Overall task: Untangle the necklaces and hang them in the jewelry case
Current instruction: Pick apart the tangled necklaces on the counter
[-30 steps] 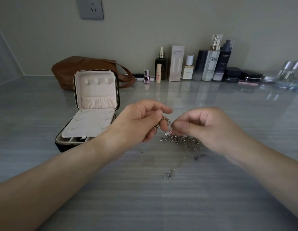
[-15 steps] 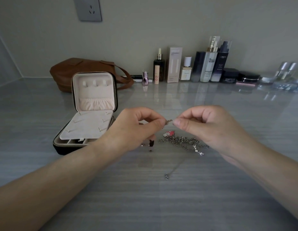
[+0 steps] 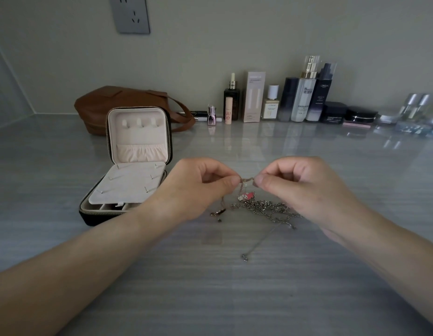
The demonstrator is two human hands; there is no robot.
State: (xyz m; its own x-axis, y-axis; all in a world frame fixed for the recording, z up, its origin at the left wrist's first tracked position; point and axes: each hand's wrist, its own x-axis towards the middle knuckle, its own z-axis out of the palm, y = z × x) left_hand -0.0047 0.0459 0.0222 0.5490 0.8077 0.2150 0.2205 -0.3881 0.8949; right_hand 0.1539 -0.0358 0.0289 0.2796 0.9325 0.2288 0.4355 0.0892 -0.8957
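Observation:
My left hand (image 3: 198,187) and my right hand (image 3: 305,187) each pinch one end of a short stretch of thin rose-gold necklace chain (image 3: 247,179), held just above the table. A small pink and white pendant (image 3: 246,196) hangs under it. A tangle of silver chains (image 3: 266,208) lies on the table below my right hand, with one loose strand (image 3: 261,241) running toward me. The jewelry case (image 3: 135,166) stands open to the left, its lid upright with hooks and a pocket.
A brown leather bag (image 3: 118,103) sits behind the case against the wall. A row of cosmetic bottles, boxes and jars (image 3: 297,100) lines the back of the grey table (image 3: 210,299). A wall socket (image 3: 129,13) is above.
Both hands have risen slightly and drawn apart, stretching the rose-gold chain between them. The pendant has lifted off the table and now hangs.

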